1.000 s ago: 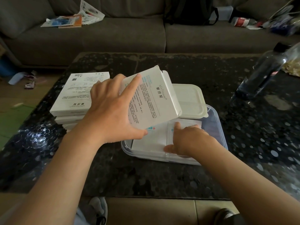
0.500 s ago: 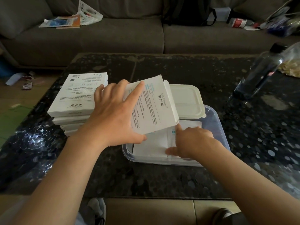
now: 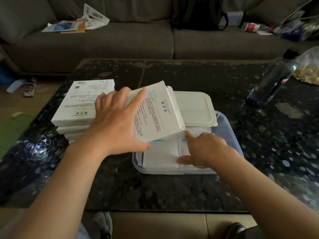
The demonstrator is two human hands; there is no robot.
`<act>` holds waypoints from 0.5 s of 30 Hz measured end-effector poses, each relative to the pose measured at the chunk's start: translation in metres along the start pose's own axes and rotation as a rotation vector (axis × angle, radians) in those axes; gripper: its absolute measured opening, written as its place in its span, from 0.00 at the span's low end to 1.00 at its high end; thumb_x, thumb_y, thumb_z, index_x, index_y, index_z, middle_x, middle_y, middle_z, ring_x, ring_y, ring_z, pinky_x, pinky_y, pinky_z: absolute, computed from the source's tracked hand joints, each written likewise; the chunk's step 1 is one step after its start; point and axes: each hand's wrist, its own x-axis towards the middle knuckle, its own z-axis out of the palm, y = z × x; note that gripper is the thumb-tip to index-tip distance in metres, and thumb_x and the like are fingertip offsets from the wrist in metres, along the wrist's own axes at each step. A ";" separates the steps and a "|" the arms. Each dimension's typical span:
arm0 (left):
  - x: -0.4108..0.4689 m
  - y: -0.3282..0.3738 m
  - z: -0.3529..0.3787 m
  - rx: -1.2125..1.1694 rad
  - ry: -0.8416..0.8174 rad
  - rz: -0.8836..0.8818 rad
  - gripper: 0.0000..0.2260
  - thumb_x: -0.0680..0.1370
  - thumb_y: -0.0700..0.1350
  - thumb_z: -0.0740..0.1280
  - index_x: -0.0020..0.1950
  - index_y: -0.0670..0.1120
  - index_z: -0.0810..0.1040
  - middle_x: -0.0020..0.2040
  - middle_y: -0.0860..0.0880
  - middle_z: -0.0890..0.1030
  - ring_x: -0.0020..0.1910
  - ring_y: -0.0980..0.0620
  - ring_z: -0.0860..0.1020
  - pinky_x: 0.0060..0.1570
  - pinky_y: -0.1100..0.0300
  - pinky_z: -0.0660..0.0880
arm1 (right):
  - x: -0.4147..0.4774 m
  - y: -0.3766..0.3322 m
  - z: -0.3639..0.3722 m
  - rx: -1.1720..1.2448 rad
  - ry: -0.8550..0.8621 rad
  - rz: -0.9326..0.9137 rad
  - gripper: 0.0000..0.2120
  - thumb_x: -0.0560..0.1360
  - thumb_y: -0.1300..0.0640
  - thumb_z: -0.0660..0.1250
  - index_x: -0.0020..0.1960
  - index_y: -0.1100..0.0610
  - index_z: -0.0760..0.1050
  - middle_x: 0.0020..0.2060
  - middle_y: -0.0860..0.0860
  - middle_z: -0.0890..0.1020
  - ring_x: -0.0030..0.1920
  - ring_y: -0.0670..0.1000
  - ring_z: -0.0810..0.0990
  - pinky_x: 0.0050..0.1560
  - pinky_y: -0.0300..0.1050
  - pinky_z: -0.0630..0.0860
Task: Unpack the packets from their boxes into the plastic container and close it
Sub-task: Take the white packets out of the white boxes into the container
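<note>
Clearly, left hand (image 3: 114,125) grips the MIXFlower box (image 3: 158,114), right hand (image 3: 205,149) presses packets (image 3: 160,154).

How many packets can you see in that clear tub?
2, side by side: the left packet, partly under the held box, and the right packet, under the right hand. More may hide beneath.

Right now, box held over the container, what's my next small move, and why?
Probably swing the white box aside, leftward: the left hand holds it tilted over the clear container, above the packets the right hand presses flat; the lid rests on its far rim.
</note>
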 end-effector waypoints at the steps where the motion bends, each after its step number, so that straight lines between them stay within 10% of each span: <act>1: 0.000 -0.001 0.000 -0.001 -0.002 -0.003 0.59 0.56 0.73 0.69 0.79 0.56 0.45 0.73 0.50 0.56 0.72 0.45 0.56 0.74 0.40 0.52 | 0.000 0.001 -0.001 0.002 -0.005 0.001 0.50 0.71 0.24 0.61 0.81 0.50 0.47 0.66 0.56 0.75 0.65 0.60 0.76 0.62 0.56 0.78; 7: 0.001 0.001 0.000 -0.026 0.032 0.016 0.59 0.56 0.73 0.71 0.79 0.55 0.47 0.73 0.49 0.58 0.71 0.45 0.58 0.72 0.42 0.54 | -0.004 0.013 -0.017 0.096 0.075 0.000 0.30 0.77 0.34 0.64 0.71 0.52 0.68 0.61 0.53 0.79 0.59 0.56 0.79 0.58 0.54 0.79; 12: 0.003 0.005 -0.001 -0.025 0.022 0.054 0.59 0.56 0.72 0.72 0.80 0.56 0.46 0.72 0.51 0.58 0.71 0.46 0.58 0.73 0.44 0.54 | -0.016 0.039 -0.057 0.756 0.532 -0.015 0.02 0.79 0.56 0.69 0.51 0.53 0.80 0.43 0.48 0.83 0.39 0.47 0.83 0.39 0.37 0.80; 15: 0.002 0.008 -0.002 -0.032 0.013 0.082 0.60 0.56 0.72 0.72 0.80 0.56 0.44 0.72 0.52 0.58 0.71 0.47 0.59 0.73 0.44 0.55 | -0.026 0.032 -0.064 1.161 0.519 -0.111 0.05 0.76 0.57 0.74 0.46 0.57 0.79 0.38 0.50 0.85 0.35 0.49 0.86 0.35 0.42 0.83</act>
